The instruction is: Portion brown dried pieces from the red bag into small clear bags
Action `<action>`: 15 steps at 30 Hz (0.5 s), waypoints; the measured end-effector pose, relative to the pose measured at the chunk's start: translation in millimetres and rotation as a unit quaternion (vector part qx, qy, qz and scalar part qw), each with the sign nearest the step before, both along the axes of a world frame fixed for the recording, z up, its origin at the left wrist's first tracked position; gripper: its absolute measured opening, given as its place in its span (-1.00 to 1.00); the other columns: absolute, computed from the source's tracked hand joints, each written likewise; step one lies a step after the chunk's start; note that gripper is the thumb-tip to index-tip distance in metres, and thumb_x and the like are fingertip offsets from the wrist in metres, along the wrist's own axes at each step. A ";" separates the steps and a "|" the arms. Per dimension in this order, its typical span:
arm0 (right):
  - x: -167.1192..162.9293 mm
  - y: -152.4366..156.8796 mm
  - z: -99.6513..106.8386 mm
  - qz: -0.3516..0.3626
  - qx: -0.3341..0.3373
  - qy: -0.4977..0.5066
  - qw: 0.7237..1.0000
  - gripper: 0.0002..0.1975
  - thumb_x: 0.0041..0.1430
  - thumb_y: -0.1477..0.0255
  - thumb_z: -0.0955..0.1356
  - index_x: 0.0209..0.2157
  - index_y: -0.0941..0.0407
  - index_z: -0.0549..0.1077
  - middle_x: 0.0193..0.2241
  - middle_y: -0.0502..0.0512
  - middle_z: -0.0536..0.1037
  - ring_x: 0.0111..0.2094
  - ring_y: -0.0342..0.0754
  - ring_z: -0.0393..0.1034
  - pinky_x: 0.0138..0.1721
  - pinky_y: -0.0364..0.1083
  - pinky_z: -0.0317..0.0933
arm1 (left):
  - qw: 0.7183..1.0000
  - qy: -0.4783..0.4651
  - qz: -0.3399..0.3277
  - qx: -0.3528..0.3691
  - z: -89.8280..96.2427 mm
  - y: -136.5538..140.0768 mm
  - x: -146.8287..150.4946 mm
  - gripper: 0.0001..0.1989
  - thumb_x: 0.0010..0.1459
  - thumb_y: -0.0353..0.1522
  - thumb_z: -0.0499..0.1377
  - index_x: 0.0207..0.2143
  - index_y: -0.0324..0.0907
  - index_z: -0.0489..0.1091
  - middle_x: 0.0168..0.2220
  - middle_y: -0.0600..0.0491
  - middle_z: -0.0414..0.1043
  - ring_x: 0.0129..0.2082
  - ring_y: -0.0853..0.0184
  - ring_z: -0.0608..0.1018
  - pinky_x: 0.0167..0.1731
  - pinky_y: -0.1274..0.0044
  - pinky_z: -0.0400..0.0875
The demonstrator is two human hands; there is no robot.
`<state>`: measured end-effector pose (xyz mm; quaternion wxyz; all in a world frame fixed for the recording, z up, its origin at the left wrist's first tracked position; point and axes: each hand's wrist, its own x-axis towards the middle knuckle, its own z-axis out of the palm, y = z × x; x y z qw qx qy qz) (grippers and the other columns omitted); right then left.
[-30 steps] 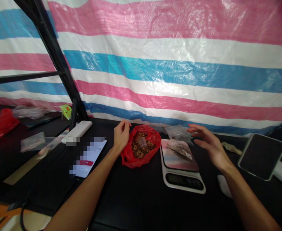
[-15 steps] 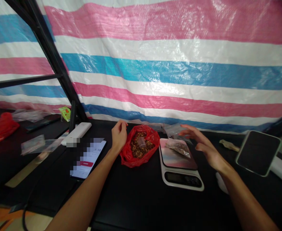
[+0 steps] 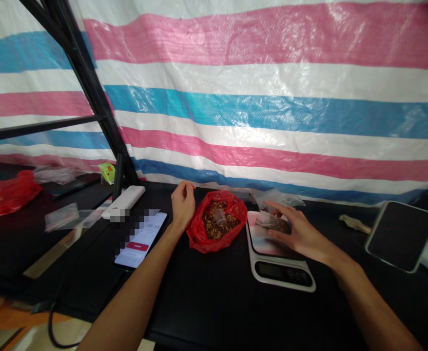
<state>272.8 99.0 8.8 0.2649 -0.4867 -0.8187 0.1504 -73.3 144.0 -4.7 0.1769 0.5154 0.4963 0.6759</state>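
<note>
My left hand [image 3: 183,204] rests curled on the black table, left of a red plastic bag. Its fingers are closed, and what they hold, if anything, is hidden. The rolled-open red bag [image 3: 195,240] contains many small brown seed-like pieces, with a small clear plastic cup [image 3: 219,217] lying on them. A white kitchen scale [image 3: 255,268] stands to the right of it. On the scale's shiny plate lies a small clear bag of brownish contents [image 3: 268,220]. My right hand [image 3: 296,229] is over the plate, thumb and fingers apart around this bag; I cannot tell whether they touch it.
Clear plastic bags [image 3: 280,198] lie behind the scale. On the left are a lit phone [image 3: 146,239], a white oblong device [image 3: 128,199], flat clear bags [image 3: 66,218] and another red bag [image 3: 7,195]. A dark-screened device [image 3: 402,236] stands at right. Striped sheeting [image 3: 236,112] hangs behind.
My right hand has moved left and in over the scale's plate, reaching the small bag. My left hand stays curled beside the red bag. The view has shifted slightly.
</note>
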 end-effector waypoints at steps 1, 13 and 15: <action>-2.1 0.0 -1.1 -0.006 0.011 -0.001 1.000 -0.32 0.21 0.17 0.44 0.32 -0.06 0.29 -0.11 0.12 0.54 -0.22 0.06 0.46 -0.11 0.12 0.40 | 1.000 0.016 -0.009 0.008 4.4 -4.2 2.5 -0.73 0.35 -0.29 0.04 -0.42 -0.13 0.38 -0.50 0.13 0.30 -0.49 0.37 0.33 -0.41 0.55 0.22; -69.8 -25.4 2.6 -0.018 -0.009 0.248 0.968 -0.28 0.23 0.24 0.44 0.36 -0.09 0.16 -0.10 0.10 0.51 -0.16 0.06 0.48 -0.04 0.09 0.43 | 0.932 0.281 -0.219 0.069 27.4 -75.1 77.4 -0.72 0.30 -0.17 0.22 0.00 -0.06 0.44 -0.06 -0.05 0.56 -0.05 0.17 0.54 -0.02 0.39 0.39; -78.4 -31.3 1.2 -0.004 -0.025 0.250 0.968 -0.28 0.23 0.26 0.44 0.36 -0.08 0.18 -0.12 0.10 0.49 -0.20 0.04 0.46 -0.07 0.08 0.44 | 0.934 0.275 -0.222 0.050 20.6 -75.6 83.4 -0.73 0.31 -0.17 0.22 -0.02 -0.06 0.45 -0.09 -0.04 0.57 -0.09 0.18 0.55 -0.06 0.39 0.40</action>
